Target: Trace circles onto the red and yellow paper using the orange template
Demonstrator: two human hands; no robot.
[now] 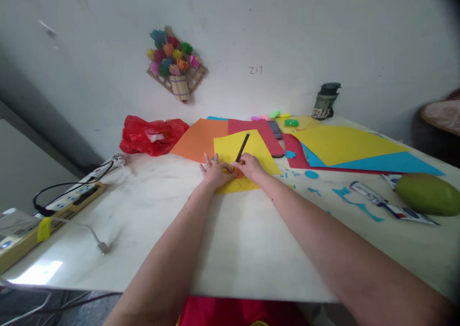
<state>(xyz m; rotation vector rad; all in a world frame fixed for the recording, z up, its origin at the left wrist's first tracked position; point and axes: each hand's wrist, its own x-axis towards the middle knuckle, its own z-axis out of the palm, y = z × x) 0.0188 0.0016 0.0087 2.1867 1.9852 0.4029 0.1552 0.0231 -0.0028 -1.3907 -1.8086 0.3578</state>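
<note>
A yellow sheet (230, 146) lies on the table in front of me, with round outlines drawn near its lower edge. On it is a small orange piece (238, 173), partly covered by my fingers. My left hand (215, 173) rests at the sheet's left side, some fingers spread, thumb and index at the orange piece. Held in my right hand (249, 165) is a dark pen (242, 146), upright and leaning right, its lower end near the orange piece.
Orange paper (196, 141) and a red plastic bag (153, 137) lie left. Toward the right are a blue circle (311, 174), large yellow paper (348, 144), glue tubes (368, 193) and a green fruit (427, 194). A power strip (77, 199) runs along the left edge.
</note>
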